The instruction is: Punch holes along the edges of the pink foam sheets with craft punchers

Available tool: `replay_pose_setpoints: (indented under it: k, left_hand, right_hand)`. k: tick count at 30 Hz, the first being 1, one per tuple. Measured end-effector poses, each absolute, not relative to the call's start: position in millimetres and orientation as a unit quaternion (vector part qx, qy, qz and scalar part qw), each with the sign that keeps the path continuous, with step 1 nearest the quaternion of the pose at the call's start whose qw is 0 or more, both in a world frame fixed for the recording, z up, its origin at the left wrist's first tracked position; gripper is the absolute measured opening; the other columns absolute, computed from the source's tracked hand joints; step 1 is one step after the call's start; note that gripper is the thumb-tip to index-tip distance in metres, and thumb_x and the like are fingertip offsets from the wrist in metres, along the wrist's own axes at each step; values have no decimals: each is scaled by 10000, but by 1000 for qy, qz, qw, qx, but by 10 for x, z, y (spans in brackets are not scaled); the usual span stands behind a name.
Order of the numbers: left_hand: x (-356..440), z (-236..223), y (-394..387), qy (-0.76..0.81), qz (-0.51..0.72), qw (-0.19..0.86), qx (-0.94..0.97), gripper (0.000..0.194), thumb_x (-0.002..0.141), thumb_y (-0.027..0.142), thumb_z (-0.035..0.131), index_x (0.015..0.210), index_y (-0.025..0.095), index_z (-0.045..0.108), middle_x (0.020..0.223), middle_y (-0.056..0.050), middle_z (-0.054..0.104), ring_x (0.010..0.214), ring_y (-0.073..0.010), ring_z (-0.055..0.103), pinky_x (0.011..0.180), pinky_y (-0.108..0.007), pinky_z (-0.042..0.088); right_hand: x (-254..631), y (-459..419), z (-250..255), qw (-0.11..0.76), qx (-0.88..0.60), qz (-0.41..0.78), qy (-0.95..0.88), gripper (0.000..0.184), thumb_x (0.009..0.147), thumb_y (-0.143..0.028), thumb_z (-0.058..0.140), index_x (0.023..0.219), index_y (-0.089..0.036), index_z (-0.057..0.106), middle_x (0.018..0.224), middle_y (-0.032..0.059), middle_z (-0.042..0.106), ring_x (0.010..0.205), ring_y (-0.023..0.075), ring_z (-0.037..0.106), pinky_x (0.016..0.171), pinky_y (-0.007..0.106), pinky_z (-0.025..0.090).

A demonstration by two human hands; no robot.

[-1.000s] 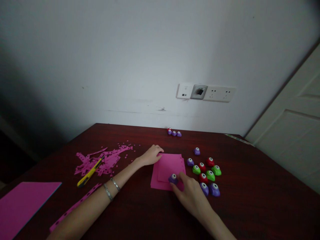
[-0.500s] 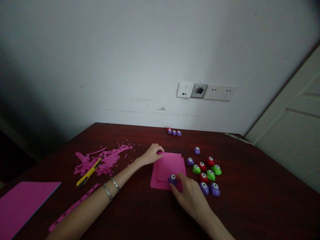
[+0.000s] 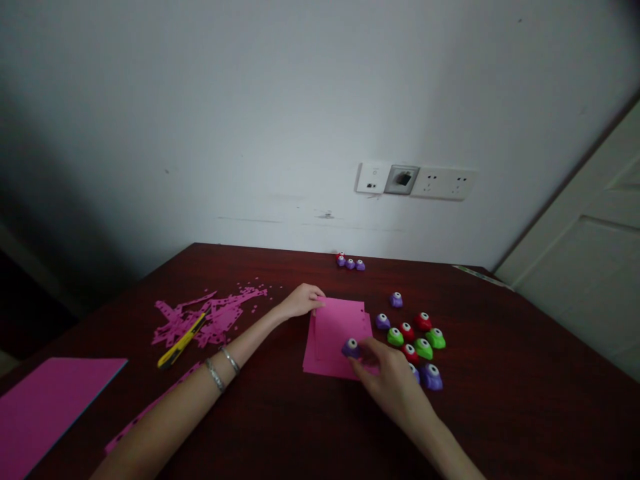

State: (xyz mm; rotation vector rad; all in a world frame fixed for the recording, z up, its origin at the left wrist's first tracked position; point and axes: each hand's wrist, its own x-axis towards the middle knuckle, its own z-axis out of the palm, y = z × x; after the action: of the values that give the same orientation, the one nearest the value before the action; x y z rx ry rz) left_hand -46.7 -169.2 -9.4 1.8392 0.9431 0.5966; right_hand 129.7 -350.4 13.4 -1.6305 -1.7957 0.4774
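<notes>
My left hand point(image 3: 301, 301) is closed, pinching the upper left corner of a small pink paper sheet point(image 3: 340, 320). This sheet lies over more pink paper point(image 3: 311, 357), and small punched holes show near its right edge. In my right hand point(image 3: 387, 373) is a purple craft punch point(image 3: 351, 347), held between thumb and fingers above the lower part of the sheet. I cannot tell whether the punch touches the paper. Just right of the paper stand several more punches in purple, red point(image 3: 423, 321) and green point(image 3: 436, 338), each with a white top bearing a dark mark.
Pink paper scraps point(image 3: 220, 317) and tiny cut-outs lie to the left, with a yellow utility knife point(image 3: 183, 342) across them. A large pink sheet point(image 3: 50, 400) and a punched strip point(image 3: 150, 410) are nearer me. Several punches point(image 3: 351, 264) stand by the wall below the sockets point(image 3: 443, 183).
The top pink sheet has slid slightly away from me, with my left hand on its corner. My right hand has moved the purple punch a little up and right.
</notes>
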Motion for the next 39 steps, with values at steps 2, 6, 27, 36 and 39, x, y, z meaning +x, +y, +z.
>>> replay_pose_setpoints:
  k: [2,6,27,36,39]
  left_hand:
    - [-496,-107,-1665,383,247,482,749,166,731,268,585,772,109,615,500,9,568,445,-93,511,439,-198,362]
    - [-543,-118,-1645,393,239,488,742,198,762,320,558,769,123,581,441,34,520,360,-70,443,352,-169,262]
    - [-564,-49,-1682,386,270,556,685,195,773,299,576,832,113,566,435,45,504,348,-60,429,348,-169,283]
    - [-561,-30,-1701,386,266,566,678,179,783,287,573,835,116,566,448,48,502,357,-55,431,358,-172,293]
    - [-560,-65,-1675,383,277,569,673,169,780,281,574,825,118,564,442,46,500,352,-56,429,355,-171,295]
  right_hand:
    - [1328,-3482,156,348,-625,219,-664,103,742,-268,544,771,-187,600,672,19,646,614,158,604,567,238,440]
    - [1376,-3443,139,366,-633,274,-625,117,682,-267,595,765,-184,598,647,10,656,606,155,612,553,231,447]
    - [1286,-3521,109,220,-714,97,-657,181,762,-347,526,664,-195,524,587,26,640,540,183,602,503,253,343]
    - [1276,-3518,96,183,-730,59,-656,208,779,-363,523,680,-182,549,606,48,651,568,199,620,513,256,348]
    - [1272,-3523,97,182,-725,52,-662,202,783,-356,522,686,-182,557,600,44,652,563,200,622,513,257,348]
